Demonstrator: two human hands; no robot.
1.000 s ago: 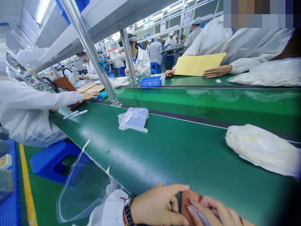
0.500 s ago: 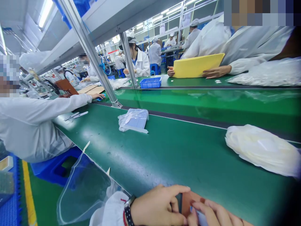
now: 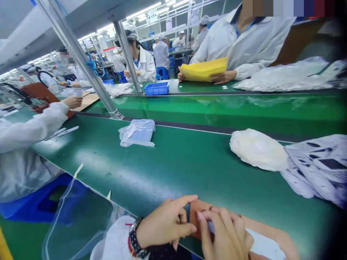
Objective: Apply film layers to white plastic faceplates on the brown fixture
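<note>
"Running through a room of white-coated workers (image 3: pixel 162 53), a glossy green bench (image 3: pixel 179 169) carried a white bundle (image 3: pixel 257 150) to the right and a plastic-wrapped pale block (image 3: pixel 143 131) near its far side," I said.

"And the work?"

"A brown panel (image 3: pixel 271 230) lay at the near edge, its left end clasped by the left hand (image 3: pixel 159 224). The right hand (image 3: pixel 227 231) bunched over it, fingertips at a bluish sliver (image 3: pixel 210 226); I couldn't tell whether they pinched it."

"Was there space?"

"Green surface stretched from the panel to the block, and leftward two pale tabs (image 3: pixel 78 170) poked along the rim."
</note>
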